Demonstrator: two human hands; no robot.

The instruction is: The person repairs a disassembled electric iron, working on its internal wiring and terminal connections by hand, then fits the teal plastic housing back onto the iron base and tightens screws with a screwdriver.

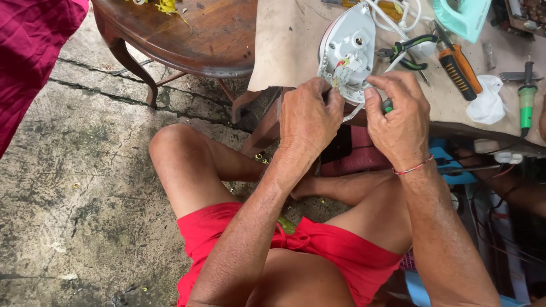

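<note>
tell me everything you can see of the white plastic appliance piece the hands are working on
The white rounded plastic appliance piece looks like an opened shell, its inner side facing up and showing moulded ribs, screw posts and a small bundle of red, yellow and pale wires near its lower edge. It lies tilted at the edge of the beige-covered worktable. The left hand and the right hand both meet it at the wired end, fingertips pinching there. A white cord loops behind it.

The left hand is covering the lower rim of the white appliance shell — its wiring is too small to tell apart — while beyond the shell, a mint green casing is running off the top edge.
</note>
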